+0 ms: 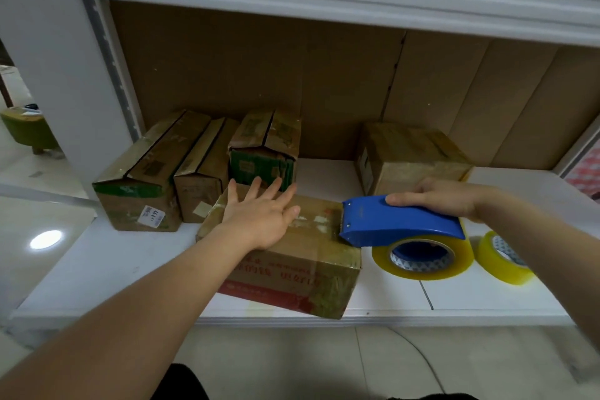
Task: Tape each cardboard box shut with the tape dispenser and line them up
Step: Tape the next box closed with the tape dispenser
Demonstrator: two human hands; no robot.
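White shelf [487,299] with five cardboard boxes [292,266] and a spare tape roll [501,258].

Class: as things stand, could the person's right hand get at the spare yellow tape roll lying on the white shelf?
Probably not at once: the right hand grips the blue tape dispenser. The spare yellow tape roll lies uncovered just beside it.

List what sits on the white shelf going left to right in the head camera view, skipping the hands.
Green-edged cardboard box → narrow brown cardboard box → green-printed cardboard box → red-lettered cardboard box in front → blue tape dispenser → spare yellowish clear tape roll.
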